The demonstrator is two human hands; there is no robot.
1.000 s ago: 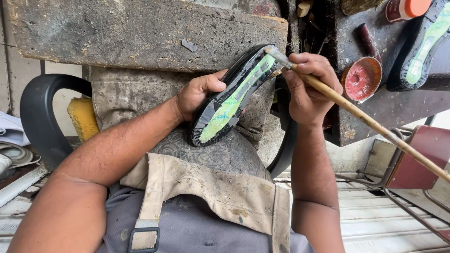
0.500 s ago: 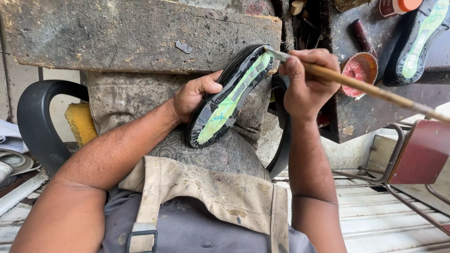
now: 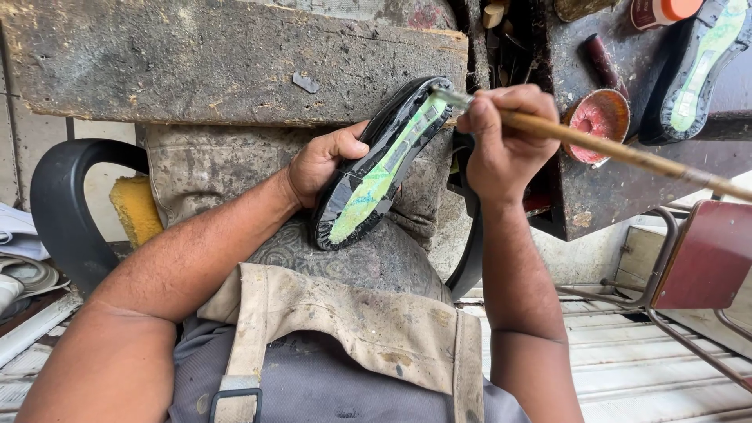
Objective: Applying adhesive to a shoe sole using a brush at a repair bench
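Note:
My left hand point(image 3: 319, 163) grips a black shoe sole point(image 3: 376, 168) with a green inner face, holding it tilted over my lap. My right hand point(image 3: 501, 137) is shut on a long wooden-handled brush point(image 3: 611, 149), whose metal-ferruled tip touches the sole's upper end near the rim. The handle runs off to the right edge of the view. The sole's green face is turned up toward me.
A worn wooden bench top point(image 3: 219, 55) lies ahead. On a dark stand at right sit a round tin of pink paste point(image 3: 598, 117) and a second black-and-green sole point(image 3: 693, 70). A black chair arm point(image 3: 63, 204) is at left, a red metal chair point(image 3: 705, 258) at right.
The brush tip has shifted slightly along the sole's upper end, and my right hand has risen a little. My left hand keeps the sole in the same hold.

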